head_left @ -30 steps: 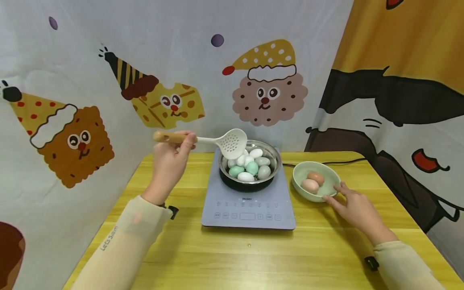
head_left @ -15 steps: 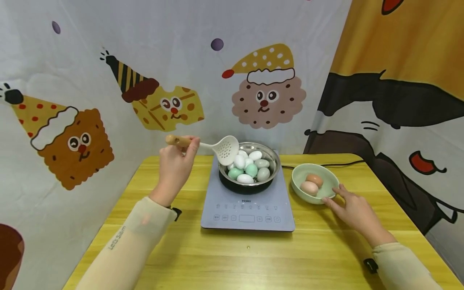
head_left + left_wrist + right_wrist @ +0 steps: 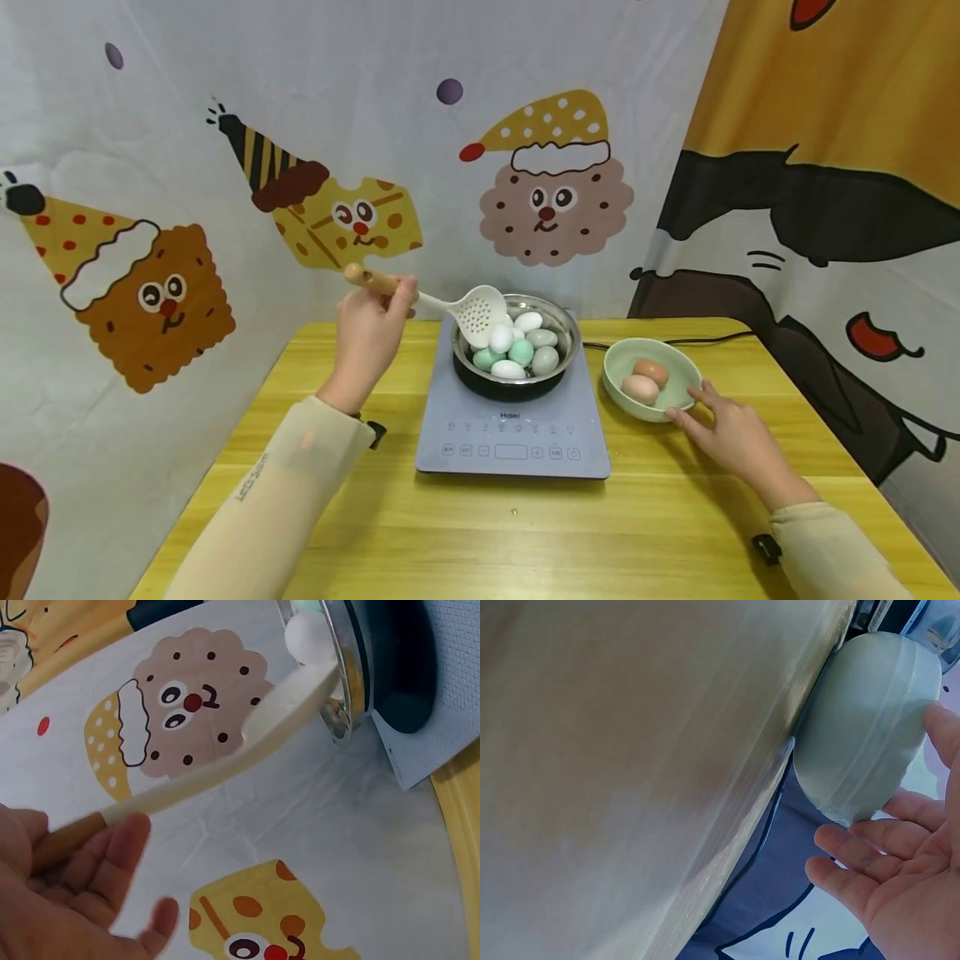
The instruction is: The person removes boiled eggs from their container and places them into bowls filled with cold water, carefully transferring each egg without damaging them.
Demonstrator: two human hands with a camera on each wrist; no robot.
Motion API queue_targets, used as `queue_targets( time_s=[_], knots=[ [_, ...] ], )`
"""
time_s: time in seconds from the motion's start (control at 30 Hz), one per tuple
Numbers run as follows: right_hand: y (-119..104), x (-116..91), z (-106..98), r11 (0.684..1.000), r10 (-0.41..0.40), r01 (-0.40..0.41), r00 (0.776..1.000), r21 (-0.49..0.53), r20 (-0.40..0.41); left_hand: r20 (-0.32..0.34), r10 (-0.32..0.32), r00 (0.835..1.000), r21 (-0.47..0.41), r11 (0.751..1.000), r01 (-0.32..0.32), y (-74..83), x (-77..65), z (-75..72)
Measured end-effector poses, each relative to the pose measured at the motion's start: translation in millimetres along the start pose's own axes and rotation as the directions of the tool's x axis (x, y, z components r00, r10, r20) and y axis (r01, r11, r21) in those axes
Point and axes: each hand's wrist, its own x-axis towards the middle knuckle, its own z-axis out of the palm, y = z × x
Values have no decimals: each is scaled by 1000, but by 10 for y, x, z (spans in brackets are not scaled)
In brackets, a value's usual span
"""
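Observation:
My left hand (image 3: 370,333) holds a white skimmer (image 3: 477,315) by its wooden handle, in the head view. The perforated bowl of the skimmer dips over the left rim of a steel pot (image 3: 567,360). Several white, green and grey eggs are heaped in the pot. One white egg (image 3: 501,338) touches the skimmer's front edge; whether it rests on it, I cannot tell. On the right, my right hand (image 3: 738,437) touches the rim of a pale green bowl (image 3: 617,390) with extended thumb and fingers. Inside lie a brown egg (image 3: 651,372) and a paler egg (image 3: 640,389).
An induction cooker (image 3: 513,433) carries the pot on a wooden table (image 3: 525,542). A black cord (image 3: 712,336) runs behind the bowl. A cartoon-printed cloth (image 3: 450,208) hangs right behind the table.
The skimmer swung left, then came back right and lower, its handle end rising. The white egg at its edge shifted slightly. My right hand has stayed at the bowl.

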Motion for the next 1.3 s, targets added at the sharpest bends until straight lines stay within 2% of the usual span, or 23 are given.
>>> queue_targets(
  time_s=[0.07, 0.13, 0.23, 0.3, 0.4, 0.57, 0.67, 0.73, 0.77, 0.8, 0.87, 0.9, 0.97, 1.0, 1.03, 1.07, 1.13, 1.23, 1.3],
  knots=[
    [8, -9, 14, 1000, 3, -3, 1000, 0, -3, 3, 69, 998, 16, 998, -69, 6, -29, 21],
    [8, -11, 20, 1000, 6, -6, 1000, 3, 2, 2, 172, 985, 29, 985, -172, 13, -88, 34],
    [8, -5, 13, 1000, 8, -8, 1000, 14, 3, -13, 335, 942, 39, 942, -334, 22, -196, 43],
    [11, 3, 1, 1000, 4, -4, 1000, 16, -1, -29, 408, 913, 37, 913, -407, 33, -266, 50],
    [8, 28, -21, 1000, -9, 9, 1000, 16, -14, -44, 467, 883, 41, 884, -466, 74, -364, 29],
    [10, 40, -29, 1000, -17, 17, 1000, 8, -18, -41, 520, 853, 54, 854, -518, 157, -483, 14],
    [9, 32, -23, 1000, -13, 13, 1000, 1, -14, -32, 561, 827, 60, 827, -559, 190, -515, 16],
    [10, 23, -14, 1000, -11, 10, 1000, -4, -12, -37, 571, 820, 55, 820, -569, 196, -519, 12],
    [11, 21, -10, 1000, -8, 8, 1000, -5, -7, -37, 565, 825, 58, 825, -562, 194, -521, 3],
    [10, 16, -7, 1000, -8, 8, 1000, -5, -9, -44, 541, 840, 50, 841, -539, 192, -512, -6],
    [9, 12, 6, 1000, -10, 10, 1000, -1, -10, -61, 446, 893, 19, 895, -445, 186, -483, -30],
    [11, 9, 11, 1000, -9, 9, 1000, 1, -12, -63, 376, 924, 7, 926, -376, 185, -462, -45],
    [12, 6, 18, 1000, -11, 11, 1000, 5, -17, -54, 227, 972, -11, 974, -228, 177, -414, -76],
    [10, 4, 21, 1000, -13, 13, 1000, 5, -20, -46, 145, 988, -32, 989, -147, 175, -386, -92],
    [13, 5, 19, 1000, -14, 15, 1000, 5, -22, -32, 76, 997, -40, 996, -77, 171, -359, -109],
    [13, 6, 17, 1000, -15, 15, 1000, 5, -21, -13, 8, 1000, -48, 999, -8, 161, -335, -128],
    [17, 6, 18, 1000, -15, 15, 1000, 0, -20, 21, -111, 994, -67, 991, 113, 120, -298, -169],
    [17, 9, 15, 1000, -11, 11, 1000, -3, -11, 70, -258, 963, -136, 954, 266, 17, -262, -226],
    [10, 12, 6, 1000, -8, 8, 1000, -3, -8, 93, -324, 942, -189, 923, 336, -64, -250, -251]
  ],
)
